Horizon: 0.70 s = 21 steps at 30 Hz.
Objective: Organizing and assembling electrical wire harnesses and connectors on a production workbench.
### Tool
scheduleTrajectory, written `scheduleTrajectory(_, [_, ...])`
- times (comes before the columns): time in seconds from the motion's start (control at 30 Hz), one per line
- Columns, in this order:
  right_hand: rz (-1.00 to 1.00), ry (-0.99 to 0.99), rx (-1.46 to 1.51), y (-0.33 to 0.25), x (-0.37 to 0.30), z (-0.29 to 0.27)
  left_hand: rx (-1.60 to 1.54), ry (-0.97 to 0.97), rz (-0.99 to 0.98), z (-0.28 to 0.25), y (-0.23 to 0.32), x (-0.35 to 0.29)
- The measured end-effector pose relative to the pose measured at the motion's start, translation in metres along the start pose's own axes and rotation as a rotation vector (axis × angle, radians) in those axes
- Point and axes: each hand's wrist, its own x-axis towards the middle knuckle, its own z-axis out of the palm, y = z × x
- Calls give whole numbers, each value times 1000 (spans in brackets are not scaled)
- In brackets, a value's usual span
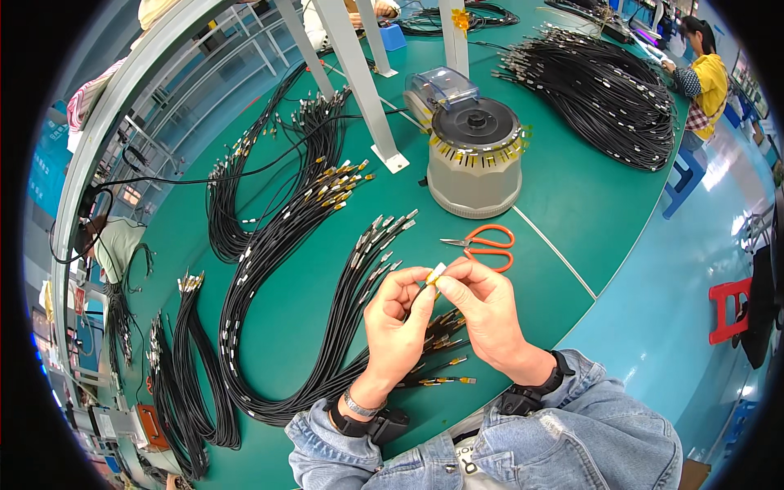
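In front of me, both hands meet at the white-and-yellow end of a black cable [436, 274]. My left hand [394, 333] pinches it from the left, thumb and fingers closed. From the other side my right hand [492, 320] presses thumb and forefinger on the tip; the yellow part looks like tape. Below and left of the hands runs a long curved bundle of black cables [237, 335] with silver connectors, some wrapped in yellow. Scissors with orange handles [500, 247] lie just beyond my right hand. Behind them stands a round tape dispenser [475, 181] with yellow strips around its rim.
More cable bundles lie on the green table [555, 282], including a big coil [600, 94] at the far right. A grey metal post [359, 90] rises behind the dispenser. A person in yellow [712, 86] sits at the right, and a red stool [729, 310] stands on the floor.
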Motion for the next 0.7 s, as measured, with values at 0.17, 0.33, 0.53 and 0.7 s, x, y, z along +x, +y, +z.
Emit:
scheduleTrajectory(0.17, [-8, -22, 26, 0, -1, 1, -198, -47, -187, -3, 8, 0])
scheduleTrajectory(0.33, [-15, -40, 45, 3, 0, 0, -331, -73, -273, -5, 9, 2])
scheduleTrajectory(0.53, [36, -47, 78, 4, 0, 0, -427, -53, -345, -6, 6, 4])
scheduleTrajectory(0.7, [55, -26, 87, -1, -2, 4, -446, -32, -334, -6, 4, 5])
